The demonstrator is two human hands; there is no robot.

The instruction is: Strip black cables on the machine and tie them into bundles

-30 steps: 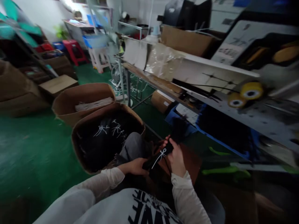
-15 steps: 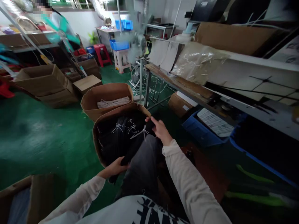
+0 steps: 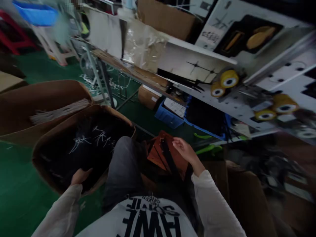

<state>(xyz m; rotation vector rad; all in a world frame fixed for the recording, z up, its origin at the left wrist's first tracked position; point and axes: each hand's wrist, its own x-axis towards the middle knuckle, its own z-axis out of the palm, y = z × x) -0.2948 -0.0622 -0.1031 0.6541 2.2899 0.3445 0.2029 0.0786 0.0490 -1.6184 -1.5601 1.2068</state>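
Bundles, black, packed in a cardboard carton, looked soft, best gripped at the white ties. Left hand on them, grip unclear; right hand open, fingers released.

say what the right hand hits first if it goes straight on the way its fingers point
Probably the blue plastic crate, though the right hand may clip the top corner of the orange-brown panel first; depth is hard to judge here.
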